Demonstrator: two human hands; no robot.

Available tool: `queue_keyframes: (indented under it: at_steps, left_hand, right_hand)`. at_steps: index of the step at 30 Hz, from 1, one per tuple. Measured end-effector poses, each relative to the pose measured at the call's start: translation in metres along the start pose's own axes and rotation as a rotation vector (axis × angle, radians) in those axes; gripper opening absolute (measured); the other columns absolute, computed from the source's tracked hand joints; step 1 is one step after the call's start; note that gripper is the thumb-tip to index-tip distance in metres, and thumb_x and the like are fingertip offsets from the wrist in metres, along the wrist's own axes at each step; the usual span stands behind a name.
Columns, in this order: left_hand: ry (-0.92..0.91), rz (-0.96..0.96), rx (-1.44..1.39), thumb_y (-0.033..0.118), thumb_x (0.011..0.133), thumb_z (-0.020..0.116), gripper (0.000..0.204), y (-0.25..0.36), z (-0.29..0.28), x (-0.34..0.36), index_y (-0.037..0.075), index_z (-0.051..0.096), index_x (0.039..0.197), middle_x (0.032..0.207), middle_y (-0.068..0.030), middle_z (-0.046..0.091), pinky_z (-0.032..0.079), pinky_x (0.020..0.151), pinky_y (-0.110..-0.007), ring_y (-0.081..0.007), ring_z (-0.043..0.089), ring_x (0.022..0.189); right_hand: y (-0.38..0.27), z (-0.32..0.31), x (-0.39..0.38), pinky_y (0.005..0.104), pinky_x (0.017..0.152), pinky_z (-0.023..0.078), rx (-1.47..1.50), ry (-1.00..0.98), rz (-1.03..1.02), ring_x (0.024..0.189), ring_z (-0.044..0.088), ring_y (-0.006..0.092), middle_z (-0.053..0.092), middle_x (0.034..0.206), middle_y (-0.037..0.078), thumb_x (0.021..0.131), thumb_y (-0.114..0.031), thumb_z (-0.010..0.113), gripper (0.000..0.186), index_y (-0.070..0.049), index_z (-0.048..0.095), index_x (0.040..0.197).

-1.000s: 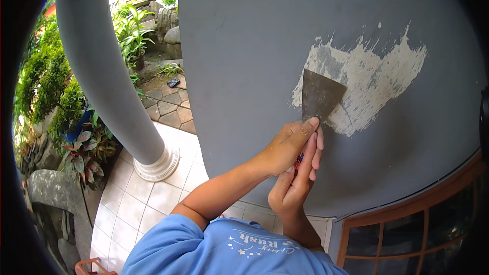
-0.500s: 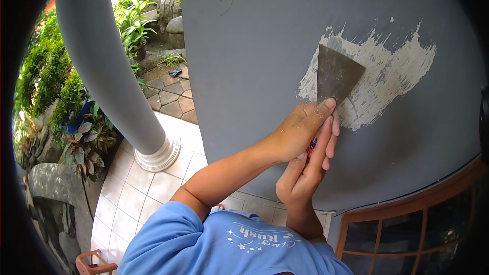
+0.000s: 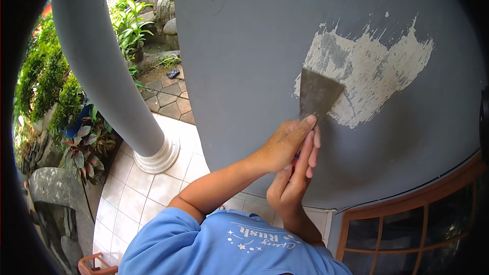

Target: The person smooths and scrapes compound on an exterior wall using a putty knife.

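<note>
Floor (image 3: 137,186): surfaced in pale square tiles; grey column (image 3: 102,61) carried on ringed white base (image 3: 158,160). Adjoining paving (image 3: 168,98): laid in stone.

A smooth grey painted wall (image 3: 244,46) fills the middle and right of the frame, its straight edges bent by the lens, with a soft dark shadow lying at lower right. Along the lower right edge runs a brown wooden-framed window (image 3: 380,231) with dark glass panes. At upper left, a thick round grey column (image 3: 86,46) descends to a white ringed base (image 3: 157,157) on a pale square-tiled floor (image 3: 122,193), brightly lit in places. Beyond, brown polygonal stone paving (image 3: 168,91) leads to a leafy green potted plant (image 3: 131,28). Dense green shrubs (image 3: 43,76) line the far left, above a weathered grey stone slab (image 3: 56,183). A reddish-brown piece of furniture (image 3: 97,271) is cut off at the lower left edge. Strong daylight whitens the top left.
</note>
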State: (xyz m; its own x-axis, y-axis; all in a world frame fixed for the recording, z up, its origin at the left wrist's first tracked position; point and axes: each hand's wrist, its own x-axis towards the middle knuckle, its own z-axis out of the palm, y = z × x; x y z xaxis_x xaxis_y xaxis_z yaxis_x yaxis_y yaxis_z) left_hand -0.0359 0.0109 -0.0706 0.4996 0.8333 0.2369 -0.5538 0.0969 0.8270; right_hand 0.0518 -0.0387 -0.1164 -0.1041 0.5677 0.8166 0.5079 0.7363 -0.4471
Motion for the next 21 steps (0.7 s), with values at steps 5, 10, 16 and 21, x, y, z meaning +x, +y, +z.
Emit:
queue_keyframes:
  at_steps: [5, 10, 16, 21]
  left_hand:
    - [0.044, 0.006, 0.093, 0.047, 0.105, 0.031, 0.055, -0.006, -0.007, -0.001, 0.003, 0.054, 0.083, 0.060, -0.0111, 0.061, 0.048, 0.044, -0.024, -0.0186, 0.061, 0.045]
    - [0.030, 0.024, 0.101, 0.045, 0.106, 0.030, 0.053, 0.004, 0.000, 0.000, 0.003, 0.054, 0.084, 0.058, -0.0114, 0.060, 0.046, 0.043, -0.024, -0.0188, 0.059, 0.044]
    - [0.056, 0.059, 0.142, 0.041, 0.107, 0.029, 0.050, -0.011, -0.008, 0.004, 0.004, 0.052, 0.084, 0.056, -0.0116, 0.058, 0.044, 0.042, -0.023, -0.0188, 0.056, 0.041]
    - [0.022, 0.074, 0.103, 0.041, 0.107, 0.029, 0.050, 0.008, 0.009, 0.007, 0.005, 0.053, 0.082, 0.055, -0.0110, 0.057, 0.043, 0.042, -0.023, -0.0180, 0.056, 0.041]
  right_hand:
    - [0.007, 0.004, -0.006, 0.0393, 0.083, 0.056, -0.009, -0.013, -0.001, 0.108, 0.064, 0.0409, 0.049, 0.132, 0.035, 0.093, -0.009, 0.044, 0.060, 0.016, 0.024, 0.145]
    - [0.002, -0.005, 0.001, 0.0367, 0.078, 0.058, -0.063, -0.034, 0.003, 0.105, 0.066, 0.0392, 0.048, 0.134, 0.035, 0.093, -0.010, 0.044, 0.061, 0.016, 0.025, 0.145]
    - [0.012, 0.000, -0.008, 0.0373, 0.082, 0.057, 0.005, -0.049, 0.057, 0.110, 0.063, 0.0406, 0.045, 0.138, 0.035, 0.093, -0.010, 0.045, 0.061, 0.016, 0.025, 0.144]
    - [0.002, -0.008, 0.005, 0.0415, 0.092, 0.050, 0.020, -0.017, 0.003, 0.115, 0.058, 0.0403, 0.045, 0.135, 0.035, 0.095, -0.008, 0.039, 0.059, 0.016, 0.023, 0.145]
